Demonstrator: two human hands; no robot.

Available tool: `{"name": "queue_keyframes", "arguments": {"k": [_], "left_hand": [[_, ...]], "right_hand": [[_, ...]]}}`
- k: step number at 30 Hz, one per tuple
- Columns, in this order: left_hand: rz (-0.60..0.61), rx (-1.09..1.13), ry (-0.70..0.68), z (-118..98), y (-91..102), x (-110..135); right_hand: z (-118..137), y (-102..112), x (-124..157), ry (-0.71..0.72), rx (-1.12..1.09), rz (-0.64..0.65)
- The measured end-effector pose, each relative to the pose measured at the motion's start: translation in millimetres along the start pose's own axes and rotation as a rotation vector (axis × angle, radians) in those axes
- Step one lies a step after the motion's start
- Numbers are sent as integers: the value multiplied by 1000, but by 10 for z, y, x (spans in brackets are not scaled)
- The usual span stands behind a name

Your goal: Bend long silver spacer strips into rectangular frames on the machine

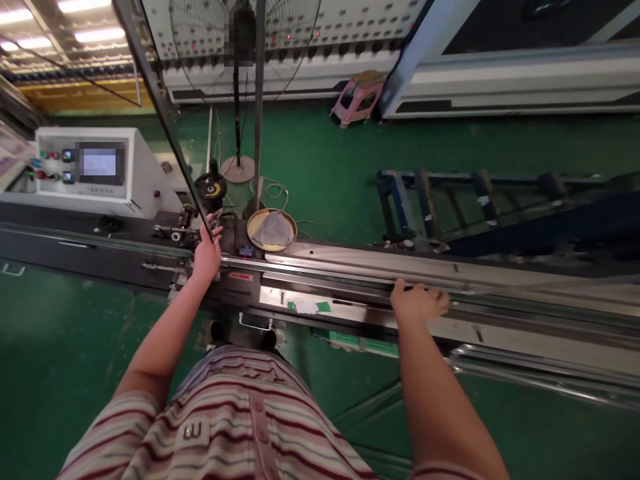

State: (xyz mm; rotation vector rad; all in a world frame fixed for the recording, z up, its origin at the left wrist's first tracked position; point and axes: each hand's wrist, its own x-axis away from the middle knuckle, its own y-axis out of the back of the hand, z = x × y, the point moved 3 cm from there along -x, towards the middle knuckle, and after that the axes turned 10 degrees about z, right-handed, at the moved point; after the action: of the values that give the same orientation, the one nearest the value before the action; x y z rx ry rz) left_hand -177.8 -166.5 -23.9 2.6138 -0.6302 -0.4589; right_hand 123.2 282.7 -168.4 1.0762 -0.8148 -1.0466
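Note:
My left hand (206,259) is at the machine head on the left of the bench, its thumb and fingers around the lower end of a long dark bar (165,123) that slants down from the upper left. Beside it sit small metal clamps and fittings (176,235). Farther right, my right hand (419,305) rests palm down with its fingers bent over a long thin metal strip (320,270) lying lengthwise along the bench. How firmly it grips the strip is hard to see. A round tray (252,239) with a grey cloth (273,230) stands behind the strip.
A white control box (143,170) with a screen stands at the left. A handwheel (211,190) and an upright pole (259,100) rise behind the bench. Beyond are a fan base (237,169), a pink stool (357,100) and a blue frame (400,200). Metal tubes (525,377) run front right.

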Motion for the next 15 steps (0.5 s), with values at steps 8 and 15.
{"name": "queue_keyframes", "arguments": {"k": [8, 15], "left_hand": [[-87, -75, 20, 663, 1241, -46], [-147, -133, 29, 1247, 2304, -89]], "right_hand": [[1117, -282, 875, 98, 121, 33], [1780, -550, 1609, 329, 62, 126]]}}
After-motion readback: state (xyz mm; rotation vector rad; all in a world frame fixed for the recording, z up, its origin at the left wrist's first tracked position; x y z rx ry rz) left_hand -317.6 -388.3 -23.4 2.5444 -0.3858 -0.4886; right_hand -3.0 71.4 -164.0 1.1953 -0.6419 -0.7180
